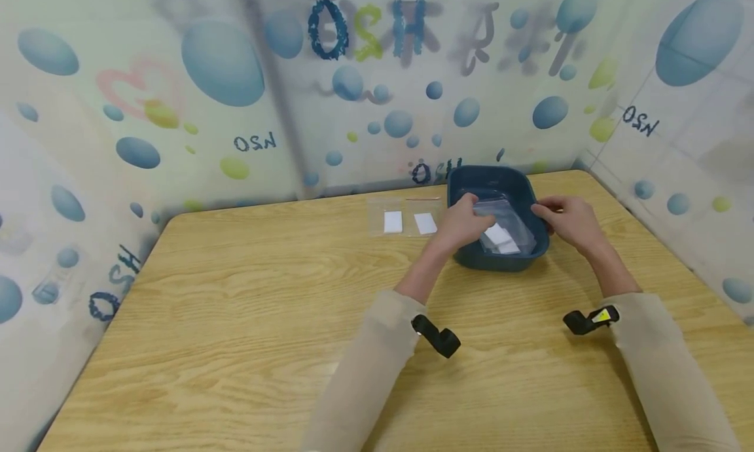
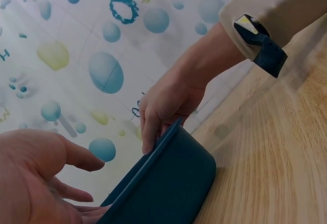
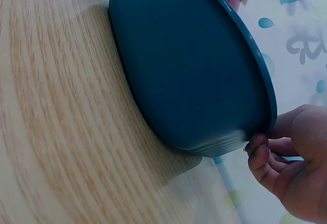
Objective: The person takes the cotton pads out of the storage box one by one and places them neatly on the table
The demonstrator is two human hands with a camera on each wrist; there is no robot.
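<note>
A dark blue plastic basin (image 1: 501, 262) stands on the table near the back wall. Inside it lie clear zip bags (image 1: 518, 226) with white cards (image 1: 502, 239). My left hand (image 1: 465, 223) reaches over the near left rim, thumb and fingers spread apart; in the left wrist view the left hand (image 2: 36, 178) has its lower fingers dipping behind the rim. At the right side, my right hand (image 1: 571, 222) pinches the basin's rim between thumb and fingers, as the right hand (image 3: 291, 157) in the right wrist view also shows.
Two small clear bags with white cards, a left one (image 1: 393, 222) and a right one (image 1: 425, 223), lie flat left of the basin. The wooden table (image 1: 235, 308) meets a wall (image 1: 206, 144) printed with blue bubbles. Black cameras sit on both sleeves.
</note>
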